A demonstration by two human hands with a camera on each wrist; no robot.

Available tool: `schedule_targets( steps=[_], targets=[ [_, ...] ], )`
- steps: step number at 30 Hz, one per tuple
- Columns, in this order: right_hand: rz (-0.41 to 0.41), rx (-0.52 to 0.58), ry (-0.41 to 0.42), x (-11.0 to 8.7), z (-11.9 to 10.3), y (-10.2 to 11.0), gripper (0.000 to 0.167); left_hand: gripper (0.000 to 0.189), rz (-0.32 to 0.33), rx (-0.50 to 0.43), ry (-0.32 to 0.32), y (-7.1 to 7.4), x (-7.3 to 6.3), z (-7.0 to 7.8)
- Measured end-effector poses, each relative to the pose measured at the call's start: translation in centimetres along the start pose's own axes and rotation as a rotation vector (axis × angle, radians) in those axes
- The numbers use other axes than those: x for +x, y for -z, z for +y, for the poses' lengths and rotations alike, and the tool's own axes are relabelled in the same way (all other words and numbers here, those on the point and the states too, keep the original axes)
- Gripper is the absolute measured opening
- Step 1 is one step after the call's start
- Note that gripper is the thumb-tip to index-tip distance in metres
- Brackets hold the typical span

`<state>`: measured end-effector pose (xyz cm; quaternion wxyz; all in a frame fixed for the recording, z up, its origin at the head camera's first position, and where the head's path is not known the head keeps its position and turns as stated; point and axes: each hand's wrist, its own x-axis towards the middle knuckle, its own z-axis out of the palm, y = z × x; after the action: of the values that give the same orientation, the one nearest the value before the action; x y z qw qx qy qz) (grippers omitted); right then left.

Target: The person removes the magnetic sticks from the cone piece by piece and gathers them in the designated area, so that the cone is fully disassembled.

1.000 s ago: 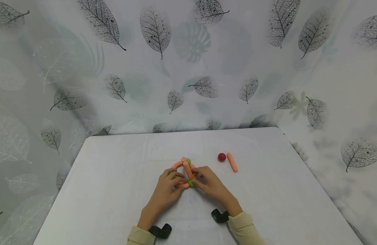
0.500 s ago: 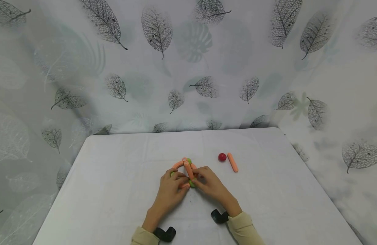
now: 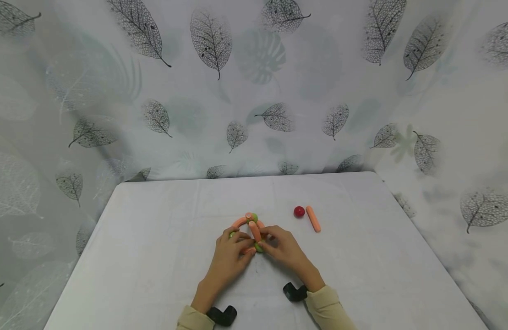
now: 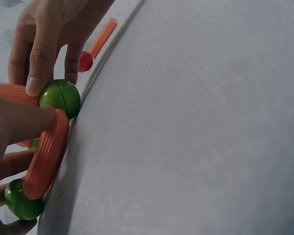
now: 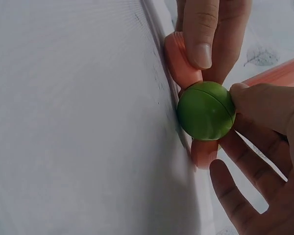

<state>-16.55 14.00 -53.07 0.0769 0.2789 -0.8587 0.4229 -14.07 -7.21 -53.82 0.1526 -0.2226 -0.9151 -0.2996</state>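
On the table is a ring of orange curved rods and green balls, partly covered by both hands. My left hand (image 3: 229,256) grips its near left side, with the thumb on a curved orange rod (image 4: 48,154) and fingers around a green ball (image 4: 22,199) at that rod's end. My right hand (image 3: 287,247) pinches the near green ball (image 5: 206,111) between thumb and fingers. From this ball a straight orange rod (image 3: 254,230) rises, its top end free. Another green ball (image 3: 254,217) sits at the ring's far side beside an orange rod end (image 3: 248,215).
Right of the ring lie a red ball (image 3: 299,211) and a loose orange rod (image 3: 313,219), close together. They rest on the white-covered table (image 3: 381,256). A leaf-patterned curtain (image 3: 254,91) surrounds the table's back and sides.
My left hand has shifted slightly right, its thumb closer to the near green ball. The top of the raised orange rod has tipped a little nearer. My right hand stays nearly in place.
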Motion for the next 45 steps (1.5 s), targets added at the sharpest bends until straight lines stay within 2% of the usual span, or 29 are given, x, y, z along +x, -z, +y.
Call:
schedule_targets(
  steps=[8, 14, 23, 30, 40, 45],
  targets=[
    [0.018, 0.001, 0.01, 0.1, 0.0, -0.2, 0.029, 0.019, 0.012, -0.005, 0.001, 0.0, 0.0, 0.0],
    [0.006, 0.032, -0.03, 0.1, -0.1, 0.2, 0.03, 0.022, 0.007, -0.006, 0.001, -0.1, -0.1, -0.1],
    [0.078, 0.113, -0.16, 0.3, -0.2, 1.9, 0.03, 0.023, 0.003, -0.015, -0.003, 0.0, -0.1, -0.2],
    [0.14, 0.039, -0.312, 0.2, 0.3, 3.8, 0.028, 0.022, -0.004, -0.031, 0.011, 0.1, -0.1, -0.1],
    [0.223, 0.016, -0.409, -0.5, 2.1, 6.8, 0.033, 0.022, 0.003, -0.044, 0.005, 0.0, -0.1, -0.2],
    [0.252, 0.011, -0.43, -1.1, 3.1, 8.1, 0.035, 0.022, -0.005, -0.056, 0.015, 0.0, -0.1, -0.2]
  ],
)
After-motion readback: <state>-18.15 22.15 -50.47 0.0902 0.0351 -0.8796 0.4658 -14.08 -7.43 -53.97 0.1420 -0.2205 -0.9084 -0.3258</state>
